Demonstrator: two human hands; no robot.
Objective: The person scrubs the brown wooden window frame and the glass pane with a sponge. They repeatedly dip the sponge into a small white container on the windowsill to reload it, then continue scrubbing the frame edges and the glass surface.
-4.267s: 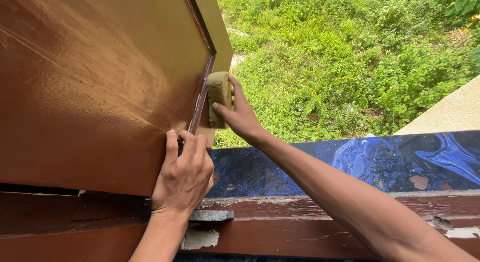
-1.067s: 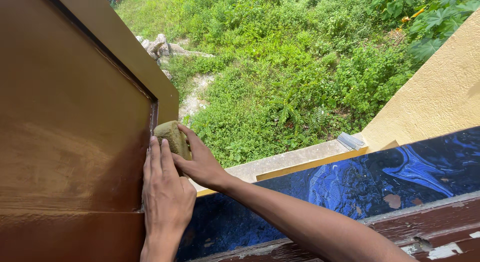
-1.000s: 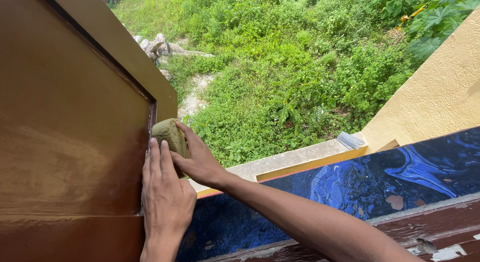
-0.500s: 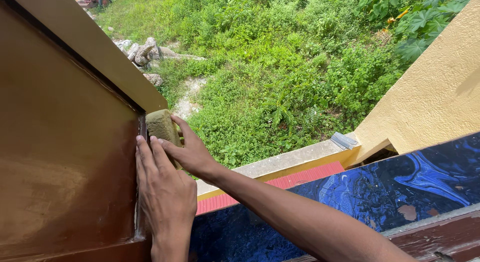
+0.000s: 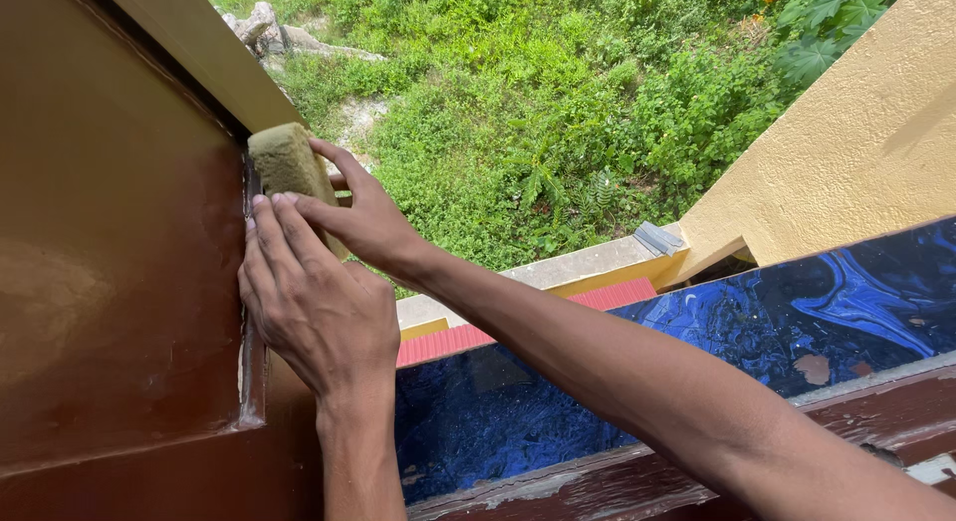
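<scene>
Head cam: right hand (image 5: 373,222) clamps a tan sponge (image 5: 287,162) against the brown shutter's (image 5: 119,262) frame edge, left hand (image 5: 319,307) flat beside it, fingers together. Sponge looks soft, light, squishy; best pinched by its sides.

R hand (image 5: 363,217) reaches in from lower right, forearm stretched diagonally, wrist bent a bit, fingers curled in a grip w/ thumb on top. L hand (image 5: 319,307) comes up from below, back toward camera, fingers straight, held together, pointing up, pressed flat.
</scene>
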